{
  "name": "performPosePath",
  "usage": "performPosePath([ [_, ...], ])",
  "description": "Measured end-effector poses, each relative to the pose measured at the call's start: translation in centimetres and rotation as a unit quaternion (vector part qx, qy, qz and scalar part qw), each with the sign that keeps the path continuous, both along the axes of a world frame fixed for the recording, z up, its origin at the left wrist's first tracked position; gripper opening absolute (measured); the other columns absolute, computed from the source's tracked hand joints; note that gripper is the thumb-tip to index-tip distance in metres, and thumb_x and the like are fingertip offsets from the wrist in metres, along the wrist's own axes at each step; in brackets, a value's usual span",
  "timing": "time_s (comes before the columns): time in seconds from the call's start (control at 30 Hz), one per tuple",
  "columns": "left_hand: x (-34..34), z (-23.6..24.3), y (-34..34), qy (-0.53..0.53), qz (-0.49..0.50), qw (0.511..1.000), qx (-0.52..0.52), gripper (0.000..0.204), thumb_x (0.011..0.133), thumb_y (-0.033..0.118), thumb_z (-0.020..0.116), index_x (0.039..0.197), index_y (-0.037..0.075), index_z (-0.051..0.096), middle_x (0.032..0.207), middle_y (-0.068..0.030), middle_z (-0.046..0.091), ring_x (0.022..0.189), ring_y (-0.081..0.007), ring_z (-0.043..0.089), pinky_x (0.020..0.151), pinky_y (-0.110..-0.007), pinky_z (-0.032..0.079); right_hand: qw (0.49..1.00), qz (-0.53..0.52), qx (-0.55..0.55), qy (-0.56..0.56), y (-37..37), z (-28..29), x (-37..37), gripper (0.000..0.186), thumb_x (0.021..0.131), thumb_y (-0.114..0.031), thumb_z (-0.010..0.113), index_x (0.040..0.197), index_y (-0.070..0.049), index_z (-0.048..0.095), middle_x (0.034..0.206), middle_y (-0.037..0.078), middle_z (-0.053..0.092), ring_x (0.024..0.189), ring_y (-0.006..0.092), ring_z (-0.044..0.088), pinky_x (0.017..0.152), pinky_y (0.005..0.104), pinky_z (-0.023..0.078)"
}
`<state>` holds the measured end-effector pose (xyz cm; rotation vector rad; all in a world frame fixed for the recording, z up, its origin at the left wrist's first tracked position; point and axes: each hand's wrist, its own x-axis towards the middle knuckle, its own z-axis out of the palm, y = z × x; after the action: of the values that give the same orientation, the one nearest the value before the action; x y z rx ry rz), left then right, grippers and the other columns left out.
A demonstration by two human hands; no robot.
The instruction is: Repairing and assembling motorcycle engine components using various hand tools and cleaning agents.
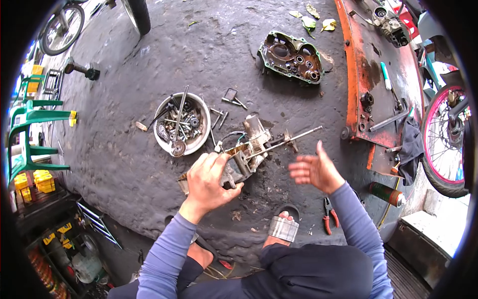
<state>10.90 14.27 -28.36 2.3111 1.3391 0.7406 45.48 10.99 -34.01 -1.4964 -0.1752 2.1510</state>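
Observation:
My left hand (206, 185) is wrapped over the near end of a greasy metal engine part (257, 133) lying on the dark ground. A long thin metal shaft (303, 134) sticks out of this part toward the right. Off to the right, my right hand (319, 172) hangs in the air near the shaft's end, fingers spread and holding nothing. Just beyond my left hand stands a white bowl (204, 102) filled with bolts, a chain and small gears. Several loose bolts (223, 119) and a small metal bracket (230, 94) lie between bowl and engine part.
An open engine case half (290, 59) lies farther off. At right stands an orange metal stand (354, 74) carrying tools and a dark cloth (412, 149). Red-handled pliers (327, 219) and a spray can (387, 194) are near my right forearm. Green chairs (37, 117) stand left.

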Motion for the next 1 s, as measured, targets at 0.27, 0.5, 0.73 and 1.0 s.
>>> performPosePath([
  [0.27,0.1,-0.2,-2.1,0.025,-0.023,0.999,0.014,0.068,0.055,0.029,0.091,0.109,-0.002,0.064,0.093,-0.0169,0.063,0.082,-0.0362,0.063,0.072,-0.044,0.054,0.996,0.042,0.080,0.010,14.1,-1.6,-3.6,0.067,0.089,-0.044,0.078,0.129,-0.001,0.047,0.098,0.015,0.072,0.078,0.0208,0.072,0.069,0.0323,0.059],
  [0.5,-2.2,-0.1,-2.3,-0.001,0.011,1.000,0.014,0.068,0.054,0.029,0.091,0.109,0.000,0.065,0.092,-0.0153,0.065,0.078,-0.0351,0.063,0.069,-0.043,0.053,0.947,0.177,0.236,-0.131,15.2,2.8,-6.5,0.075,0.089,-0.032,0.080,0.143,0.003,0.041,0.090,0.007,0.067,0.069,0.0093,0.065,0.061,0.0287,0.055],
  [0.73,-4.0,0.1,-2.0,-0.018,-0.002,1.000,-0.004,0.062,0.053,0.029,0.090,0.105,0.002,0.066,0.089,-0.0123,0.065,0.077,-0.0322,0.063,0.069,-0.042,0.053,0.449,0.363,0.615,-0.538,13.5,0.3,-4.8,0.075,0.072,-0.004,0.065,0.145,-0.011,0.050,0.149,0.018,0.048,0.138,0.0359,0.046,0.115,0.0501,0.036],
  [1.0,-2.3,-0.3,-1.1,-0.003,-0.018,1.000,-0.010,0.064,0.055,0.028,0.089,0.109,0.003,0.067,0.095,-0.0125,0.066,0.083,-0.0322,0.064,0.074,-0.042,0.053,0.731,0.352,0.432,-0.395,-1.1,-0.2,-3.3,0.031,0.076,-0.020,0.081,0.090,-0.006,0.058,0.069,0.008,0.058,0.067,0.0249,0.060,0.063,0.0375,0.046],
])
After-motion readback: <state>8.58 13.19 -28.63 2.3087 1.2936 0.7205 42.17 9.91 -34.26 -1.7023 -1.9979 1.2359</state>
